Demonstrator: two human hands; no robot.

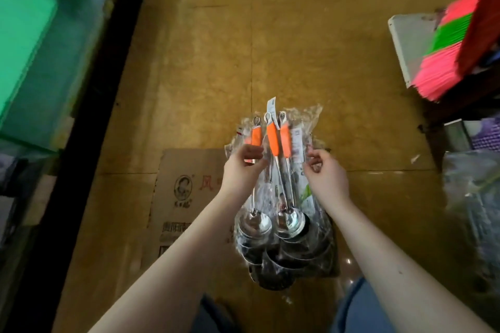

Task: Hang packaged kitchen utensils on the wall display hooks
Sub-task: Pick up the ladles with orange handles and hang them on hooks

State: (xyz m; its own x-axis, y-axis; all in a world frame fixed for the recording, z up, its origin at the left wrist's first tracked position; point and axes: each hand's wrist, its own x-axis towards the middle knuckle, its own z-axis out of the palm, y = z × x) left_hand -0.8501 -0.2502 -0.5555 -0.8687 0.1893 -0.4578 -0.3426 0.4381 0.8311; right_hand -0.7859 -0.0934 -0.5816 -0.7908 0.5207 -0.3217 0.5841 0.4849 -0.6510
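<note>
Flattened cardboard (186, 184) just left of my left hand (241, 169), whose fingers curl round the leftmost packaged ladle (256, 136) at its orange handle. Two more ladles (273, 140) between both grips, bowls nearer me. Right hand (327, 174) pinches the plastic wrap (311, 119) edge.

The floor (297, 35) is lit by a warm, dim yellow light. A green glow is seen at the far left. Small bright spots are seen on the shiny ladles (254, 224) and their clear wrap (308, 119). Straight lines are bent near the edges by the wide lens. The bag (470, 186) at the right is blurred.
</note>
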